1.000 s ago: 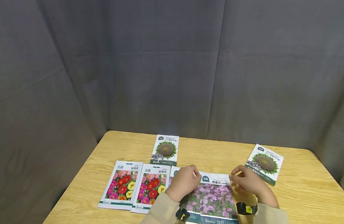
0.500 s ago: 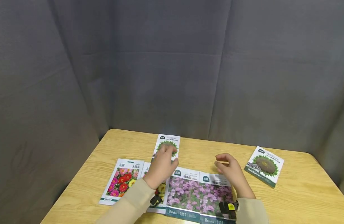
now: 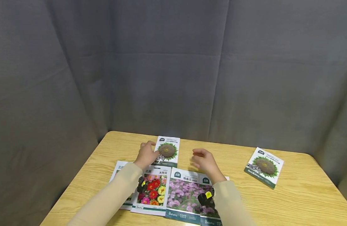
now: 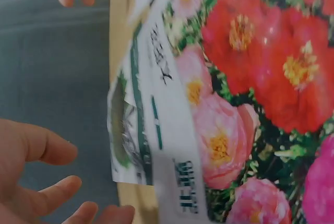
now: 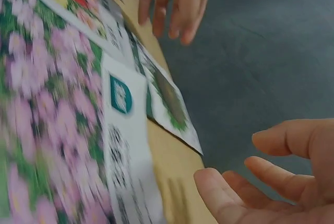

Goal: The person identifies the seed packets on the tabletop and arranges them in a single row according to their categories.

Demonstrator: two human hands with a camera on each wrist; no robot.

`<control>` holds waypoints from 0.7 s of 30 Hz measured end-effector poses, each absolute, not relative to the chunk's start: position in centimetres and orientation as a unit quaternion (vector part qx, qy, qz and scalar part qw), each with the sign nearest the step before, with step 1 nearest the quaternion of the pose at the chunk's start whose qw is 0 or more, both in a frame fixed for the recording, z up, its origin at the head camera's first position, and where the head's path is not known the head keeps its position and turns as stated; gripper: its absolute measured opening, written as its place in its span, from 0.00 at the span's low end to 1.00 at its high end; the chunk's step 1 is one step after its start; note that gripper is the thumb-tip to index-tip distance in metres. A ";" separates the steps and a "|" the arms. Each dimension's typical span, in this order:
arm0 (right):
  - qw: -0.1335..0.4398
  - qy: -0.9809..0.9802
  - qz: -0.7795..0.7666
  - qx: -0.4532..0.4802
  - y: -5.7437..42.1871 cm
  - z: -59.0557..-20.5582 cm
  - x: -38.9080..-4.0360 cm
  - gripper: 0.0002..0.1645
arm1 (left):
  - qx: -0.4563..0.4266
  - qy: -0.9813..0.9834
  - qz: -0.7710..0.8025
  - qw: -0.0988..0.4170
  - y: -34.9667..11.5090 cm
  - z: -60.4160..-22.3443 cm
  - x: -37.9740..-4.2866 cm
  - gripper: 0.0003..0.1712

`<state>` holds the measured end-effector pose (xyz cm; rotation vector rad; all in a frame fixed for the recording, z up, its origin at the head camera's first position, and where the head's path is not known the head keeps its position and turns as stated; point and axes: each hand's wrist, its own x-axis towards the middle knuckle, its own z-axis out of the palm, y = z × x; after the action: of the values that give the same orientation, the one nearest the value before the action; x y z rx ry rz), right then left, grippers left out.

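Note:
A sunflower seed packet (image 3: 168,152) lies flat near the table's back edge. At its left side is my left hand (image 3: 146,154), fingers relaxed and thumb right at the packet's edge. To the right of that packet my right hand (image 3: 205,161) hovers with loosely bent fingers, holding nothing; the right wrist view shows its fingers (image 5: 282,136) spread. In front lie a packet of red and yellow flowers (image 3: 153,190) and a purple flower packet (image 3: 183,196). My sleeves partly cover another packet at each end of this row.
A second sunflower packet (image 3: 264,166) lies tilted at the right of the wooden table (image 3: 297,194). Behind the table's back edge hangs a grey curtain (image 3: 167,78).
My left hand has moved left and back from the purple packets to the sunflower packet's left side. My right hand has moved left and back too. The packets stay nearly in place.

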<state>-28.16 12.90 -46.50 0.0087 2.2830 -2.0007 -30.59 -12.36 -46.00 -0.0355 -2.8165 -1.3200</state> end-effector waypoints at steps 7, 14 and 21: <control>0.076 0.735 -0.674 0.020 9.4 -46.8 -29.3 0.27 | 0.003 -0.902 -0.432 0.015 -12.7 -46.4 -32.2 0.25; 0.106 0.728 -0.676 0.051 7.1 -47.2 -29.9 0.31 | 0.027 -0.900 -0.435 -0.009 -13.5 -47.1 -33.7 0.26; 0.102 0.710 -0.695 0.050 5.8 -47.6 -30.0 0.32 | 0.037 -0.893 -0.448 -0.028 -13.6 -47.2 -34.3 0.26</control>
<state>-30.03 5.85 -47.60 0.1480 2.0962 -2.0525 -34.31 -13.58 -47.23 0.1188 -2.8570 -1.4329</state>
